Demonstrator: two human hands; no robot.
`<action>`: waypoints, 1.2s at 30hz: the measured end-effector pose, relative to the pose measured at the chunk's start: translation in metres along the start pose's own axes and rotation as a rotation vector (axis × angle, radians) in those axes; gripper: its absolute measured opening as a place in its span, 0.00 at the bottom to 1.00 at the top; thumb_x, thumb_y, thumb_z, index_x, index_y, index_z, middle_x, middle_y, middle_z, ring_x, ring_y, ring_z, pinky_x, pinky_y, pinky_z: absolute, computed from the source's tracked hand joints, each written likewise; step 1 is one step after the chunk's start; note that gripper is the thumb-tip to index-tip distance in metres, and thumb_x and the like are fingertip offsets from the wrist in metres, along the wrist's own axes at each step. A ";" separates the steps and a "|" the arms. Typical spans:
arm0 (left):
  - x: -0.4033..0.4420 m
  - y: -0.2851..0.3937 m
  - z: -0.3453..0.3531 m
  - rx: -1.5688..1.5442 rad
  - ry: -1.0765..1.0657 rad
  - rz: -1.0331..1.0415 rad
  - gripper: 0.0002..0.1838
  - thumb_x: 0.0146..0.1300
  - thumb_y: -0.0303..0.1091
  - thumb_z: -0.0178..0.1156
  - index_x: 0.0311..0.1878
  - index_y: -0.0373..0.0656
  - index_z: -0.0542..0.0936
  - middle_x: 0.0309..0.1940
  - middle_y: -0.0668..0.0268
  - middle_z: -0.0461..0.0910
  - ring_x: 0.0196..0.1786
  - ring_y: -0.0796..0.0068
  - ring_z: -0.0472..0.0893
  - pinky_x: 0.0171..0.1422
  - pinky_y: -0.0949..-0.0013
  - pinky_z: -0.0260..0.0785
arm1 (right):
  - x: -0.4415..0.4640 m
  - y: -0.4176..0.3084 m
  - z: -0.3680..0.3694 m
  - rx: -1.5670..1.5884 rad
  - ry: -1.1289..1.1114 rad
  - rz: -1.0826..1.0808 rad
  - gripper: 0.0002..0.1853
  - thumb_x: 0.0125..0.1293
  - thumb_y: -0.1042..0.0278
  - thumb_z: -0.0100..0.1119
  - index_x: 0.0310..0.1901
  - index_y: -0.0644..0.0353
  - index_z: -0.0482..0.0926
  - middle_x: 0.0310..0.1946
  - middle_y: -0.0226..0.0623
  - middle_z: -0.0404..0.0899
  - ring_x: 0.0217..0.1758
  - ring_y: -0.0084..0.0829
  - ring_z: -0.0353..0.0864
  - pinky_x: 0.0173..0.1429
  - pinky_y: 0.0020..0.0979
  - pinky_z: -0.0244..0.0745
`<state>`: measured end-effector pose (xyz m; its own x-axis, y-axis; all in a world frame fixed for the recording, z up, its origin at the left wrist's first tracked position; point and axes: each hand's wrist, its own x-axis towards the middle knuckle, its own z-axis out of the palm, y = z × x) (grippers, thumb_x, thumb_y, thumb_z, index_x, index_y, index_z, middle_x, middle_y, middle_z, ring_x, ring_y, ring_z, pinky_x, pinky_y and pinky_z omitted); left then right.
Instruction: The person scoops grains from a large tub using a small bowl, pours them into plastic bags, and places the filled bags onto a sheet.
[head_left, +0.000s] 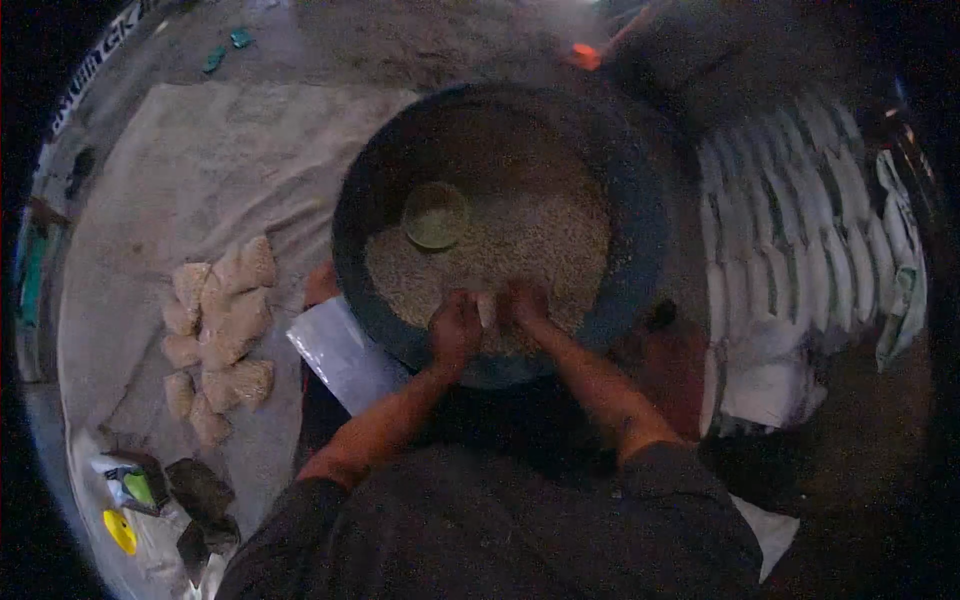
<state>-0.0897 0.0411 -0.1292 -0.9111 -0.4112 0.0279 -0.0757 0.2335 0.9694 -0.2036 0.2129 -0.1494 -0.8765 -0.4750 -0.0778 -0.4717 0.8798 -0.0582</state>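
Both of my hands are over the pale grain [540, 240] heaped in a large dark round tub [640, 250]. My left hand [457, 325] is closed on a small whitish piece [486, 309], perhaps part of a clear plastic bag; dimness hides its exact kind. Close beside it, my right hand [524, 304] has its fingers curled in by the same piece, but blur hides what they grip. A round translucent bowl [436, 216] rests on the grain beyond my left hand.
A sheaf of clear plastic bags [350, 350] lies by my left forearm. Several filled grain bags [222, 330] sit on a pale cloth [230, 140] to the left. Rows of white packets [790, 220] stand at right. A yellow round object [120, 532] lies lower left.
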 end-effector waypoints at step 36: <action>0.079 0.120 -0.120 0.034 0.155 0.540 0.18 0.62 0.35 0.69 0.55 0.43 0.82 0.50 0.58 0.85 0.59 0.62 0.82 0.65 0.57 0.70 | 0.020 -0.153 -0.084 2.485 -0.356 0.363 0.30 0.75 0.37 0.49 0.61 0.56 0.73 0.53 0.41 0.79 0.52 0.38 0.82 0.55 0.43 0.83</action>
<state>-0.1220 -0.0686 0.0189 -0.7538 -0.3497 0.5563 0.3697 0.4742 0.7990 -0.1569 0.0699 -0.0586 -0.7005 -0.5937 -0.3961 0.7119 -0.5418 -0.4468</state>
